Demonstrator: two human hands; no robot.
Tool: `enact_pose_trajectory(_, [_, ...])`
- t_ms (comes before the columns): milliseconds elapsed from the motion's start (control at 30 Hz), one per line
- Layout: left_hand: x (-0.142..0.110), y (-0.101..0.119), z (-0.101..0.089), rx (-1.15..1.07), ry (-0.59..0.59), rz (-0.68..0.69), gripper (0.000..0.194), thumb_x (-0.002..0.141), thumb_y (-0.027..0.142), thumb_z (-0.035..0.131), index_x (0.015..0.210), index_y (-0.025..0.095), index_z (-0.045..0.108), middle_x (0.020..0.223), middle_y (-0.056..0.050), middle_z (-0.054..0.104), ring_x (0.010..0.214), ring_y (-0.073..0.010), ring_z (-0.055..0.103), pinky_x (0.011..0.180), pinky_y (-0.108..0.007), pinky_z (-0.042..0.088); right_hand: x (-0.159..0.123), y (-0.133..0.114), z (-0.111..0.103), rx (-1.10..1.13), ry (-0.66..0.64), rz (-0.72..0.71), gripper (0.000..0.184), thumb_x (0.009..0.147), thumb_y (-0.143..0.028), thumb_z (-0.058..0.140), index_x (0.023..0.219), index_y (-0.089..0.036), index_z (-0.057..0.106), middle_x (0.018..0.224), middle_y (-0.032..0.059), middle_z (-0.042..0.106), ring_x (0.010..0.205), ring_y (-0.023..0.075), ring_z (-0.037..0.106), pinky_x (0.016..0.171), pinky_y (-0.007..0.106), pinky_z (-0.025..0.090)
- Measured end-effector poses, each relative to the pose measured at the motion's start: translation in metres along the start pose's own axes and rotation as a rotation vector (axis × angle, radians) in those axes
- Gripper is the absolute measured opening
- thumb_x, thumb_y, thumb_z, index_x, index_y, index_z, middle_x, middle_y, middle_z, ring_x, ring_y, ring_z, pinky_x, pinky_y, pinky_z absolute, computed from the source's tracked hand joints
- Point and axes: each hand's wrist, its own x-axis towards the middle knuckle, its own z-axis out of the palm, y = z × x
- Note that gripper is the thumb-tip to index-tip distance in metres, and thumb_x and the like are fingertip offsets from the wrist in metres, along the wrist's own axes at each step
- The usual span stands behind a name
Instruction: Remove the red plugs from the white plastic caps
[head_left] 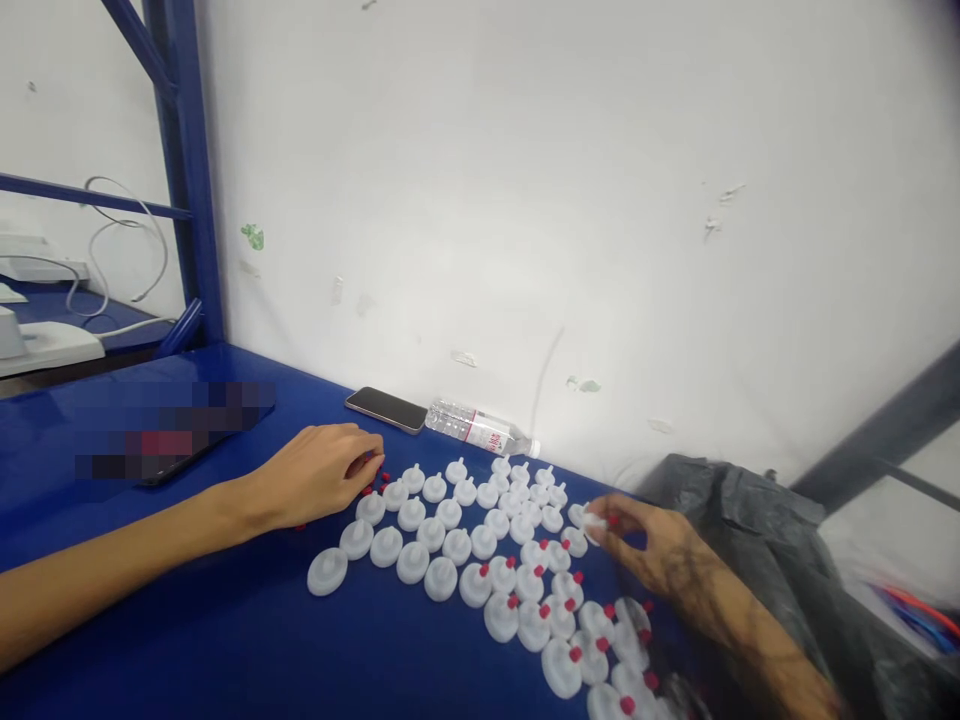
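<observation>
Several white round plastic caps lie in rows on the blue table; those nearer me carry small red plugs. My left hand rests on the table left of the rows, fingers curled over a few loose red plugs by its fingertips. My right hand sits at the right end of the rows, fingers pinched on a white cap.
A phone and a lying water bottle rest against the white wall. A black plastic bag is heaped at the right. A dark pixelated object lies at the left. A blue rack post stands behind it.
</observation>
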Motion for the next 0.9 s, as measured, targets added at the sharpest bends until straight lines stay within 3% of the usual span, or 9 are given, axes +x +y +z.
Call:
enact_pose_trajectory(100, [-0.001, 0.006, -0.003, -0.014, 0.066, 0.032, 0.029, 0.100, 0.029, 0.041, 0.077, 0.022, 0.056, 0.074, -0.001, 0.062, 0.070, -0.0187, 0.056, 0.066, -0.032, 0.035, 0.004, 0.006, 0.008, 0.033, 0.040, -0.059, 0.033, 0.096, -0.051, 0.052, 0.116, -0.030, 0.068, 0.100, 0.0019, 0.077, 0.095, 0.0246, 0.073, 0.090, 0.040, 0.057])
enact_pose_trajectory(200, [-0.004, 0.012, -0.004, -0.034, 0.107, 0.090, 0.030, 0.101, 0.029, 0.040, 0.077, 0.021, 0.056, 0.071, 0.000, 0.059, 0.069, -0.0178, 0.053, 0.065, -0.032, 0.036, 0.004, 0.000, 0.023, 0.048, 0.162, -0.118, 0.041, 0.098, -0.049, 0.050, 0.134, -0.029, 0.053, 0.114, 0.0053, 0.072, 0.100, 0.0243, 0.072, 0.089, 0.041, 0.058])
enact_pose_trajectory(400, [-0.013, 0.025, -0.007, -0.040, 0.137, 0.246, 0.022, 0.099, 0.021, 0.044, 0.081, 0.021, 0.056, 0.073, -0.001, 0.058, 0.069, -0.0174, 0.050, 0.061, -0.032, 0.034, -0.001, -0.034, 0.050, 0.062, 0.218, -0.326, 0.035, 0.102, -0.039, 0.049, 0.135, -0.028, 0.045, 0.122, 0.0069, 0.066, 0.106, 0.0225, 0.070, 0.088, 0.039, 0.060])
enact_pose_trajectory(567, [-0.020, 0.039, -0.009, -0.021, 0.173, 0.363, 0.019, 0.098, 0.019, 0.044, 0.083, 0.023, 0.055, 0.070, 0.000, 0.058, 0.067, -0.0182, 0.051, 0.056, -0.033, 0.032, -0.013, -0.061, 0.062, 0.141, 0.322, -0.444, 0.053, 0.100, -0.031, 0.056, 0.147, -0.027, 0.032, 0.123, 0.0078, 0.067, 0.103, 0.0214, 0.070, 0.085, 0.039, 0.062])
enact_pose_trajectory(733, [-0.028, 0.052, -0.008, -0.025, 0.196, 0.408, 0.012, 0.097, 0.024, 0.048, 0.107, 0.025, 0.056, 0.079, -0.001, 0.065, 0.068, -0.0188, 0.059, 0.053, -0.034, 0.033, -0.022, -0.084, 0.067, 0.108, 0.345, -0.602, 0.055, 0.098, -0.024, 0.058, 0.148, -0.024, 0.035, 0.124, 0.0069, 0.069, 0.106, 0.0216, 0.069, 0.091, 0.039, 0.062])
enact_pose_trajectory(900, [-0.033, 0.057, 0.001, -0.107, 0.141, 0.438, 0.025, 0.095, 0.033, 0.057, 0.118, 0.026, 0.050, 0.082, 0.001, 0.070, 0.065, -0.0193, 0.067, 0.055, -0.035, 0.038, -0.027, -0.110, 0.067, -0.039, 0.369, -0.801, 0.045, 0.101, -0.017, 0.049, 0.145, -0.014, 0.040, 0.111, 0.0083, 0.075, 0.092, 0.0220, 0.072, 0.080, 0.035, 0.064])
